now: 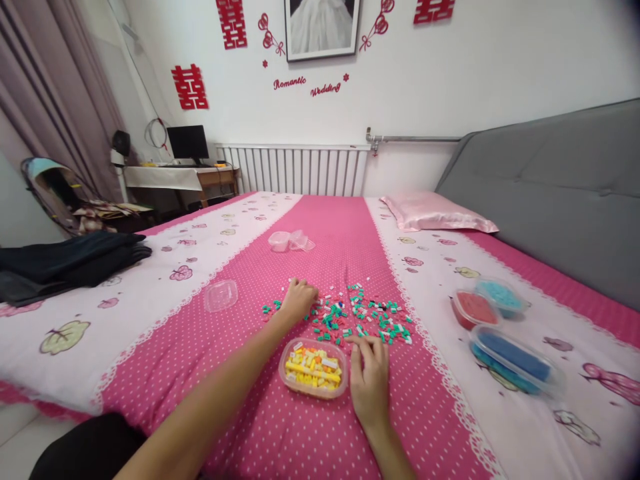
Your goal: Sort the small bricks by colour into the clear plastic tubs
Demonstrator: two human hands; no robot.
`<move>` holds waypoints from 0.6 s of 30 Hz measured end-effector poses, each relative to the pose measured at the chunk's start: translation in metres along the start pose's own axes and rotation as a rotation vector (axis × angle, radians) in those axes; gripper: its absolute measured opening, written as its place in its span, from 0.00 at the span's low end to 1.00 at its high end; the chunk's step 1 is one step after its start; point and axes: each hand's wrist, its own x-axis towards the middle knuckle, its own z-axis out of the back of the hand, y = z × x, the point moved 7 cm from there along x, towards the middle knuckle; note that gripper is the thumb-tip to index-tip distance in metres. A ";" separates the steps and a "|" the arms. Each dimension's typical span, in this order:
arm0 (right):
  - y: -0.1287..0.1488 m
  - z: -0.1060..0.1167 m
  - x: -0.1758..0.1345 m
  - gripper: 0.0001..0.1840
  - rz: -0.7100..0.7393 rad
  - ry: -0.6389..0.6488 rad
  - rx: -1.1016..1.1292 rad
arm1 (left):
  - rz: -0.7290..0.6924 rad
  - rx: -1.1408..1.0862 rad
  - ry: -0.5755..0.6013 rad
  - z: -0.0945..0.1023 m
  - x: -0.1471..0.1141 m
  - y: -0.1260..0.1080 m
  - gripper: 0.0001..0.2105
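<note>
Small green, red, white and dark blue plastic pieces (pixel 380 320) lie scattered over the pink dotted bedspread. My left hand (pixel 300 298) is at the left part of this scatter, fingers curled down and together; whatever they hold is hidden. Lower and to the right, my right hand (pixel 370 377) rests at the near edge of the pieces, its fingers stretched forward and partly apart. Between my forearms stands a clear tub of yellow, orange and white pieces (pixel 313 368), close to the right hand.
A clear lid (pixel 221 295) lies at the left, and clear empty containers (pixel 291 241) are farther back. Tubs with red (pixel 475 309), light blue (pixel 501 297) and dark blue (pixel 515 357) contents stand at the right. Dark folded cloth (pixel 70 260) and a pink pillow (pixel 437 211) also lie on the bed.
</note>
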 end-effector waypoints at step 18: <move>0.079 -0.001 0.004 0.14 0.167 0.230 -0.051 | -0.220 -0.569 -0.256 0.072 -0.153 -0.038 0.07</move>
